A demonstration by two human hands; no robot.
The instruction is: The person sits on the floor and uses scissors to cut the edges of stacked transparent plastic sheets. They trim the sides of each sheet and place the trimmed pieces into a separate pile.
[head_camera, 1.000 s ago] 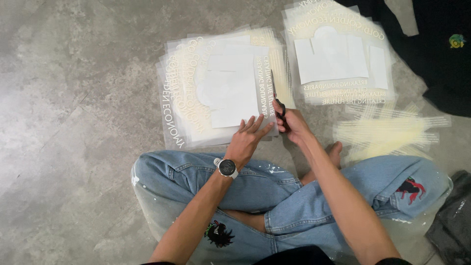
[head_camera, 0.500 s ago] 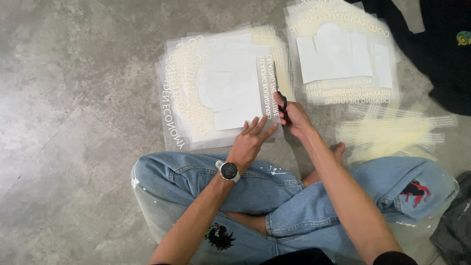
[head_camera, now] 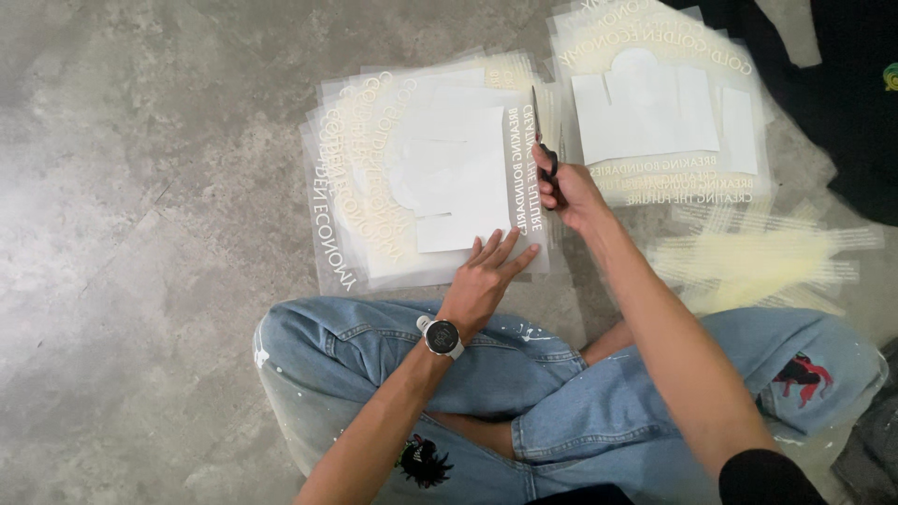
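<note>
We look down at a grey concrete floor (head_camera: pixel 140 187) where a person sits cross-legged in pale blue jeans (head_camera: pixel 524 393). Straight ahead on the floor lies a fanned stack of clear film sheets (head_camera: pixel 374 187) printed with pale cream lettering and white shapes. We judge these sheets light, thin, floppy and slippery against one another, so they are best pinned flat near an edge rather than lifted by a corner. A second, similar stack (head_camera: pixel 655 122) lies just beyond to the right, and a loose heap of narrow cut strips (head_camera: pixel 758 262) lies nearer, beside the right knee. Dark cloth (head_camera: pixel 842 103) fills the top right corner.

The left hand (head_camera: pixel 486 276), wristwatch (head_camera: pixel 441 337) behind it, lies open and flat with fingers spread on the near edge of the front stack, pressing it down. The right hand (head_camera: pixel 566 187) is closed around the handles of scissors (head_camera: pixel 544 140). Their blades lie at the stack's right edge, long axis running away from the person, tips pointing forward. We cannot tell how far the blades are parted
</note>
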